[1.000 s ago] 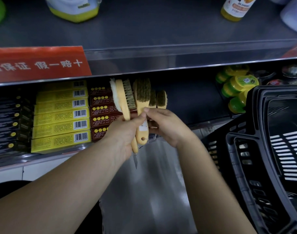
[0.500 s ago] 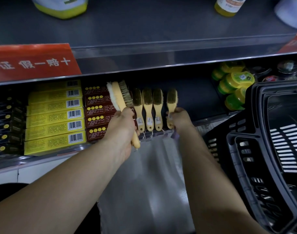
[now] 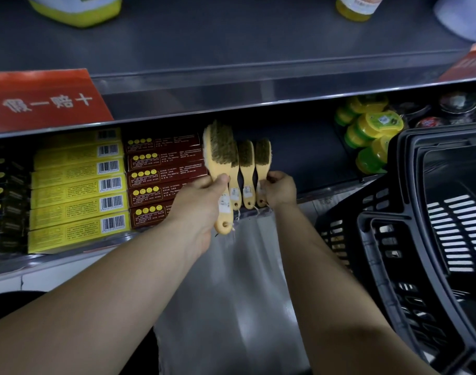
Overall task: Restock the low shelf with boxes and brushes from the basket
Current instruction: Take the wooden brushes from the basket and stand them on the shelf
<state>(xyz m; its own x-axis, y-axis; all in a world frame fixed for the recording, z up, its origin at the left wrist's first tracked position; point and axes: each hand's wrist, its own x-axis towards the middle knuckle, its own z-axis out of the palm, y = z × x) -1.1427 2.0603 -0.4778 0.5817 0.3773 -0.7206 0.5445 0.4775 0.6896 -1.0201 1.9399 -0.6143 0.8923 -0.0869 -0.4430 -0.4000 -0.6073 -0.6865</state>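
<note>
**Both grips on brushes at the low shelf**

Head view. The left grip (image 3: 201,204) is closed round the handle of a yellow-handled brush (image 3: 221,155), thumb on top. It holds the brush upright, bristles toward the camera. The brush head stands above this grip, in front of the opening of the low shelf (image 3: 312,163), and the holed end of the handle sticks out below the grip.

Just to the right of the left grip, a row of brushes (image 3: 246,169) lies side by side on the shelf, with tagged handles pointing to the front edge. The right grip (image 3: 280,190) is closed on the rightmost brush (image 3: 263,161), fingers curled on its handle from the right.

Left of the left grip sit stacked dark red boxes (image 3: 163,180), then yellow boxes (image 3: 77,190), then black boxes (image 3: 4,198) at the far left. Right of the right grip, nearer the camera, stands the black basket (image 3: 380,220). Above it on the shelf are green-and-yellow tins (image 3: 372,131). Above the left grip, a red sign (image 3: 42,101) hangs on the upper shelf's edge.
</note>
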